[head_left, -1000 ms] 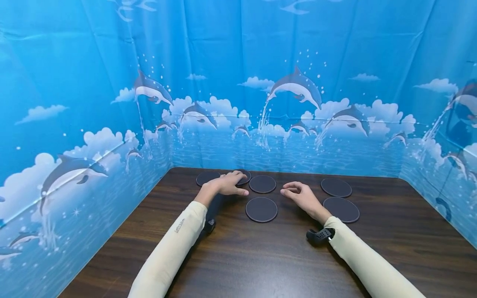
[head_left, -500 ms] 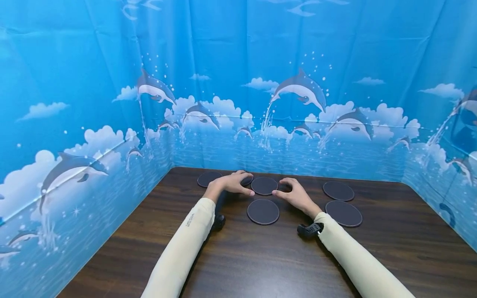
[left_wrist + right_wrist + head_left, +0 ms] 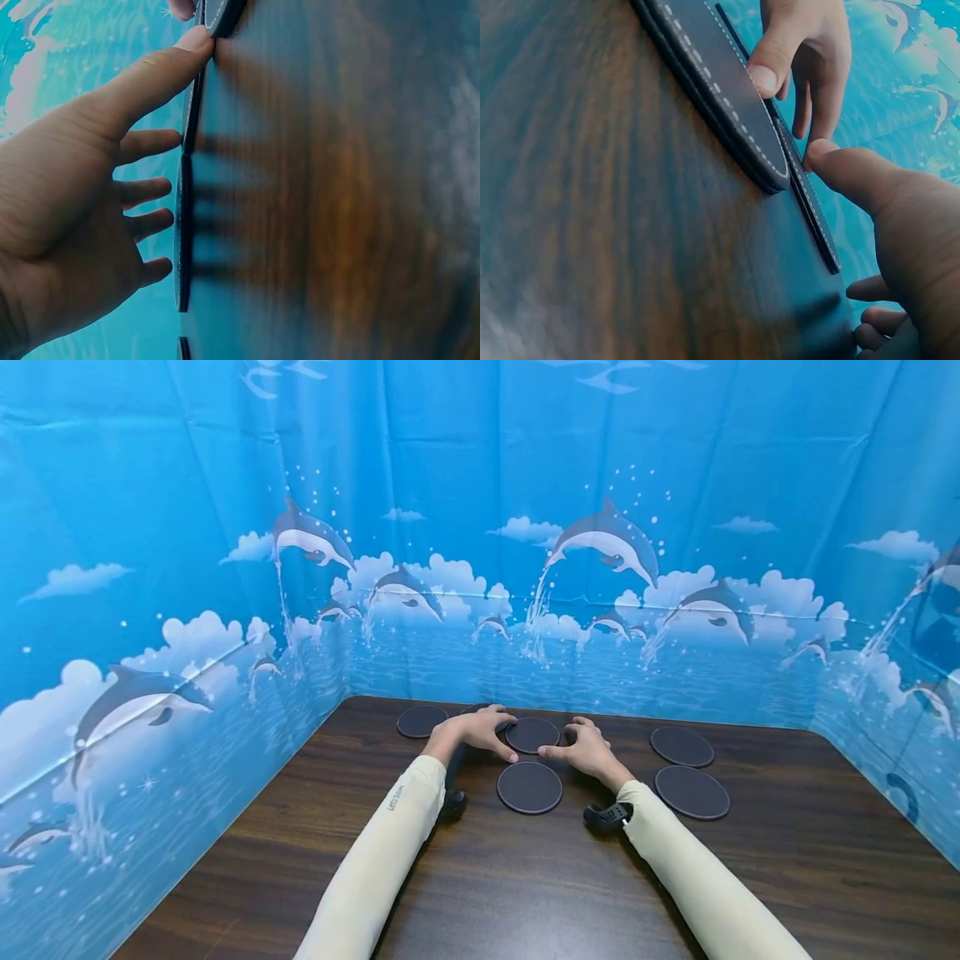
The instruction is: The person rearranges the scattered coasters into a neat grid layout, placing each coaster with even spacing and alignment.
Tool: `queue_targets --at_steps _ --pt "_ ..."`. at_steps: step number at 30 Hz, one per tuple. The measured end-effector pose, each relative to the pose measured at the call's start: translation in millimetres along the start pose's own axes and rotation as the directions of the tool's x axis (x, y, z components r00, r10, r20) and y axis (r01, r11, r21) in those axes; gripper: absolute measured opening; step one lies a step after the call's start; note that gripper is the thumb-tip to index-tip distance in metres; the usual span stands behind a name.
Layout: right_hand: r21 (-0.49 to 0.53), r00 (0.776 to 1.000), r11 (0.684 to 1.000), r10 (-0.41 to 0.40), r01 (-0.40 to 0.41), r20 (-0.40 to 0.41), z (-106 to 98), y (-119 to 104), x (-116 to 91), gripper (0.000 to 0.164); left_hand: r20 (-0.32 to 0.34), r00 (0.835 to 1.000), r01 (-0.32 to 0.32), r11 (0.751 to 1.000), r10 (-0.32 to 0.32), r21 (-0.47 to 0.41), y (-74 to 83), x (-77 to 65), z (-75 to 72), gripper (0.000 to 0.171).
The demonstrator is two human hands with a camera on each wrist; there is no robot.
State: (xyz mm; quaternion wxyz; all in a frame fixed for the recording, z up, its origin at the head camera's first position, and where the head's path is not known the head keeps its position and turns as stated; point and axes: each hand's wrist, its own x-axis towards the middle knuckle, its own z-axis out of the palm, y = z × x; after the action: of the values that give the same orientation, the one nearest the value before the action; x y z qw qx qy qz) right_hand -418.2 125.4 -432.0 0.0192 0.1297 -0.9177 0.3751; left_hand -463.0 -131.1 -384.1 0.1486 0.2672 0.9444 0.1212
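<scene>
Round dark coasters with light stitched rims lie flat on a wooden table. One back coaster (image 3: 532, 735) sits between the two hands. My left hand (image 3: 483, 731) is at its left side, fingers spread and bent downward, thumb tip near its front left edge. Beneath that hand another coaster (image 3: 472, 708) is mostly hidden. On the other side, my right hand (image 3: 588, 750) has its thumb tip at the right edge, the fingers loosely bent. Neither hand grips anything. A nearer coaster (image 3: 720, 90) shows large in the right wrist view, in front of the thumbs.
One coaster (image 3: 422, 722) lies at the back left. Two more, a back one (image 3: 682, 747) and a front one (image 3: 692, 792), lie at the right. A blue dolphin-print curtain (image 3: 450, 485) encloses the back and sides of the table (image 3: 487, 893).
Both hands have moved in toward the middle back coaster, the left going right and the right going left. The coasters have stayed where they were, and the view has shifted slightly.
</scene>
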Motion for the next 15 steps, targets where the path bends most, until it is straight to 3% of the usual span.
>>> queue_targets --at_steps 8,15 --pt "0.015 0.999 1.000 -0.014 0.014 -0.033 1.6 -3.5 1.0 0.077 -0.030 1.000 -0.003 1.000 0.004 0.027 -1.7 2.7 0.0 0.093" --pt "0.017 0.998 1.000 -0.018 0.019 -0.064 6.2 -1.5 -2.9 0.065 -0.092 0.995 -0.033 0.999 0.035 0.028 4.1 6.3 6.9 0.081"
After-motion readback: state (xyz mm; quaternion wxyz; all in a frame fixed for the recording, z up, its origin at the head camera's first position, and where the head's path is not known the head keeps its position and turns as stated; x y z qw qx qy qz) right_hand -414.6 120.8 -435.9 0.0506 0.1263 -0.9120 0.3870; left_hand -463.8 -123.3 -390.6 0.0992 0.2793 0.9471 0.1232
